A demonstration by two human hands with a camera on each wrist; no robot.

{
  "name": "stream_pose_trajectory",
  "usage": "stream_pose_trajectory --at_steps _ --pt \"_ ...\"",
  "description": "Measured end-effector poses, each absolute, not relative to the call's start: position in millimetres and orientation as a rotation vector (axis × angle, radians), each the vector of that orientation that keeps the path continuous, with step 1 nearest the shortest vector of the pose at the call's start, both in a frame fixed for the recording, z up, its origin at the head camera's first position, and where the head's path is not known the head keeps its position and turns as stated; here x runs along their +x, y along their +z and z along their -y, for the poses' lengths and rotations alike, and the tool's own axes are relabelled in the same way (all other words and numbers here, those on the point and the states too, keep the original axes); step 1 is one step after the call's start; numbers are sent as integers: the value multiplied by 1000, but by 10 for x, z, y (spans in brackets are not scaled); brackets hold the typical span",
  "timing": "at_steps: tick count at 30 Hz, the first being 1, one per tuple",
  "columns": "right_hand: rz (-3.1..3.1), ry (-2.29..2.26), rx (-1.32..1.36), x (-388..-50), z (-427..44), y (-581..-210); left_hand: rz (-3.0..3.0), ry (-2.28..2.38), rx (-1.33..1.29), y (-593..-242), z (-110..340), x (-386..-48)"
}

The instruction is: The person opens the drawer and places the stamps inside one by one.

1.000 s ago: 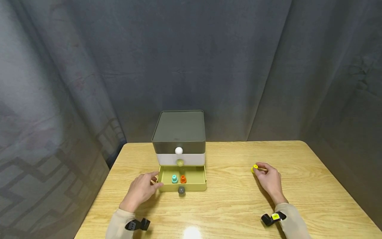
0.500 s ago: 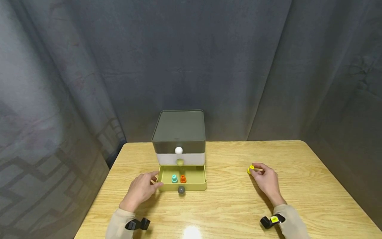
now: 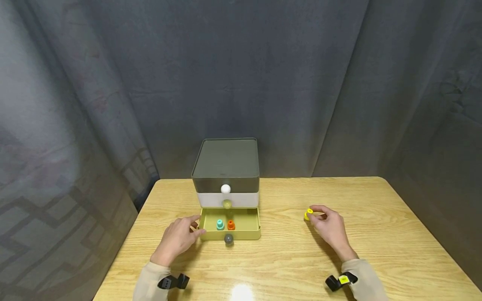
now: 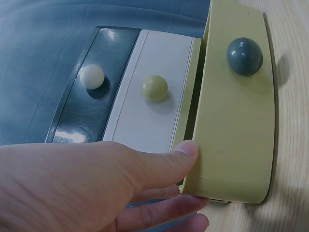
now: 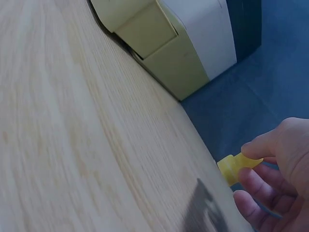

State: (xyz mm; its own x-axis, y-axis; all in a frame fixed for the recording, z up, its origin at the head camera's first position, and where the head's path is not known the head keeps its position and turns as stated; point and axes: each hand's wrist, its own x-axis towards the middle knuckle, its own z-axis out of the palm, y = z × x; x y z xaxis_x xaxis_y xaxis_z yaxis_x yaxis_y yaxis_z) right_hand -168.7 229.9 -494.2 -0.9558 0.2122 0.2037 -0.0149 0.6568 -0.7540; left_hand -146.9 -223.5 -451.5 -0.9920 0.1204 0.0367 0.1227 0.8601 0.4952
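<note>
A small drawer cabinet [image 3: 230, 159] stands left of centre, its bottom olive drawer [image 3: 246, 235] pulled out. My left hand [image 3: 176, 241] holds that drawer at its left front corner, the thumb [image 4: 187, 148] on the front's upper edge and the fingers at the outer side. Inside lie a turquoise stepped plastic peg [image 3: 220, 225] and an orange one [image 3: 231, 225], side by side. Right of the cabinet, my right hand [image 3: 331, 228] pinches a yellow stepped plastic peg [image 3: 308, 215] between thumb and fingers. In the right wrist view this yellow peg [image 5: 234, 166] points its wide end away from the palm.
The middle white drawer [image 3: 244, 200] and top dark drawer [image 3: 207, 185] are closed, each with a round knob. A dark ball knob [image 3: 228, 238] juts from the olive drawer's front. The wooden table [image 3: 286, 259] is backed by a grey curtain [image 3: 286, 83].
My right hand has moved left across the table with the yellow peg, toward the cabinet. My left hand and the drawer have stayed in place.
</note>
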Motion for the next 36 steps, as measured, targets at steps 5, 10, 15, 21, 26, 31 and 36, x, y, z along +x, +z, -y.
stream_pose_trajectory --at_steps 5,10,15,21,26,31,36 --pt "2618 1205 -110 -1666 -2202 -4890 3027 -811 -198 -4514 2243 -1469" --pt "2618 1208 -53 -1645 -2126 -4854 3025 -809 -199 -4518 2247 -1475" --pt "2659 1202 21 -1618 -2036 -4831 3023 -805 -197 -4518 2248 -1478" --pt "2680 1226 71 -1603 -1919 -4859 3032 -809 -184 -4513 2237 -1475" --pt "2676 1264 95 -1589 -1813 -4860 3039 -811 -182 -4513 2237 -1471" --pt "2673 1304 116 -1587 -1704 -4811 3037 -807 -186 -4523 2240 -1471" --pt "2659 1316 151 -1607 -1594 -4770 3037 -804 -180 -4524 2237 -1479"
